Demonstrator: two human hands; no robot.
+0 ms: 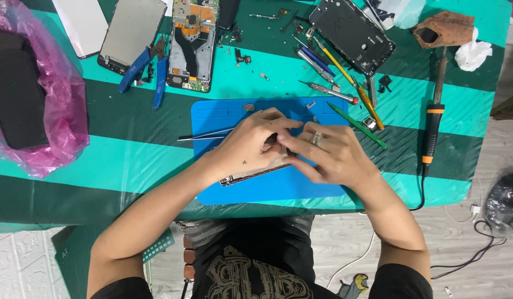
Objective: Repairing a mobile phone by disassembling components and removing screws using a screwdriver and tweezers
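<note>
Both hands meet over a blue work mat (pixel 223 113) on the striped green table. My left hand (pixel 251 147) grips the edge of a flat phone assembly (pixel 242 178), whose lower edge shows under the wrist. My right hand (pixel 328 155), with a ring on one finger, presses its fingertips on the same assembly beside the left fingers. Thin metal tweezers (pixel 204 135) stick out to the left from under the left hand. The middle of the assembly is hidden by the hands.
Opened phones (pixel 191 44) and a screen panel (pixel 132 33) lie at the back left beside blue-handled cutters (pixel 136 69). A dark phone frame (pixel 350 33), screwdrivers (pixel 334 91) and a green pry tool (pixel 359 126) sit back right. A soldering iron (pixel 433 122) lies at right, a pink bag (pixel 52 99) at left.
</note>
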